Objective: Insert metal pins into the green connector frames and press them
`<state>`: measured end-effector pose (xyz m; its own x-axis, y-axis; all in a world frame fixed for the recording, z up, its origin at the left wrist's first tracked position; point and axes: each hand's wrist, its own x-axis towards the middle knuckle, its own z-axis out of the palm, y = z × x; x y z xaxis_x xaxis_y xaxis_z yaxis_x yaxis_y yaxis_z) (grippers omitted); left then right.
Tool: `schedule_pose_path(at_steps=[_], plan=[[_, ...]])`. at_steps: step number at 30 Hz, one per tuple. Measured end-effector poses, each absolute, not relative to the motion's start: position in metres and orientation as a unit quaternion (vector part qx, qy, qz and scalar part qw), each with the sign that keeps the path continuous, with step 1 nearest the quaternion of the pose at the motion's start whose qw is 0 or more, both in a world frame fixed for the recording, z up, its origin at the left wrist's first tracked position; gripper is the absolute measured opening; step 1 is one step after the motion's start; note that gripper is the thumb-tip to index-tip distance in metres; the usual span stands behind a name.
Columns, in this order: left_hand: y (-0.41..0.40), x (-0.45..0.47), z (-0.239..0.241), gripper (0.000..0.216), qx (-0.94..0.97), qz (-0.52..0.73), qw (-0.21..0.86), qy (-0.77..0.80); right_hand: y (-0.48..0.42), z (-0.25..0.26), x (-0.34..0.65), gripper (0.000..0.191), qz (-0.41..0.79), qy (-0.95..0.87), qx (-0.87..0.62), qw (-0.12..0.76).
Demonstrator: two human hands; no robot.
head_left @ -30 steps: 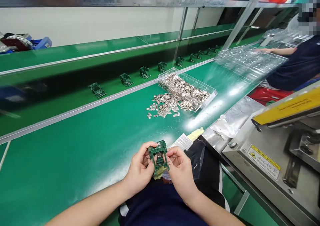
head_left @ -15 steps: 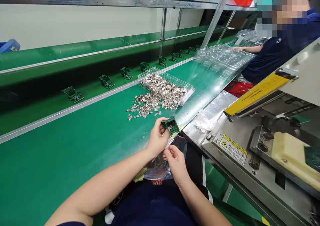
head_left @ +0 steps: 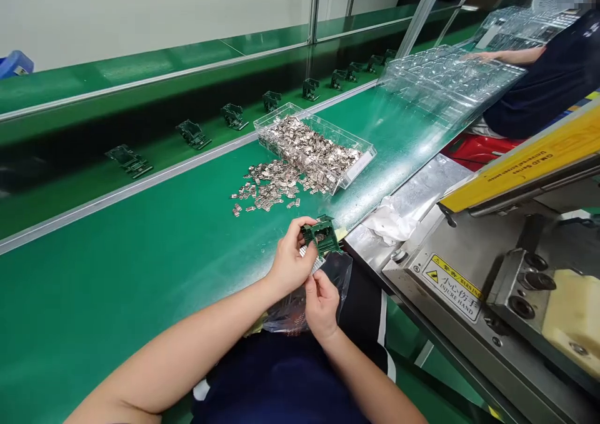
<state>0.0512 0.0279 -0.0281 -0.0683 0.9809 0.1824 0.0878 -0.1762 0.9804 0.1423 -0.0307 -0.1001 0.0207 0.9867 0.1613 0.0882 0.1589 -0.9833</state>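
My left hand is closed on a dark green plastic housing with a square opening, held above the bench's near edge. A narrow silver ribbed strip shows just under the housing, between my hands. My right hand pinches that strip's lower end between thumb and fingertips. How the strip meets the housing is hidden by my left fingers. Beneath my hands a clear plastic bag lies over my lap. Beyond them, small silver metal pieces are heaped beside a clear tray filled with more of them.
Several green housings stand in a row on the belt behind a metal rail. To the right is a machine with a warning label and a yellow bar. A co-worker's arm reaches over clear trays.
The camera view has shifted, showing less of the overhead shelf and the machine farther right. My right hand has turned slightly, and less of the strip shows. Both hands keep their holds.
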Motion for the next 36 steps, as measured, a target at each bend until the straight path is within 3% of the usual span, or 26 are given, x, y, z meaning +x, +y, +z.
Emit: schedule_pose_path(at_steps=[5,14,19,24,29,36], plan=[[0.028,0.05,-0.028,0.036,0.539,0.536,0.417,0.498,-0.026,-0.11,0.145,0.03,0.402,-0.611,-0.495,0.469],[0.033,0.049,-0.024,0.032,0.491,0.586,0.426,0.484,-0.022,-0.104,0.182,0.018,0.466,-0.637,-0.537,0.297],[0.019,0.039,-0.007,0.037,0.43,0.594,0.496,0.465,-0.03,-0.042,0.197,0.019,0.429,-0.608,-0.559,0.366],[-0.016,0.023,0.0,0.029,0.419,0.579,0.537,0.449,-0.024,0.007,0.182,0.012,0.375,-0.674,-0.463,0.437],[-0.032,0.015,-0.005,0.026,0.457,0.582,0.493,0.458,-0.017,0.011,0.153,0.007,0.289,-0.697,-0.437,0.489],[-0.034,0.014,-0.009,0.028,0.492,0.58,0.485,0.431,-0.019,0.011,0.141,0.005,0.224,-0.699,-0.475,0.485]])
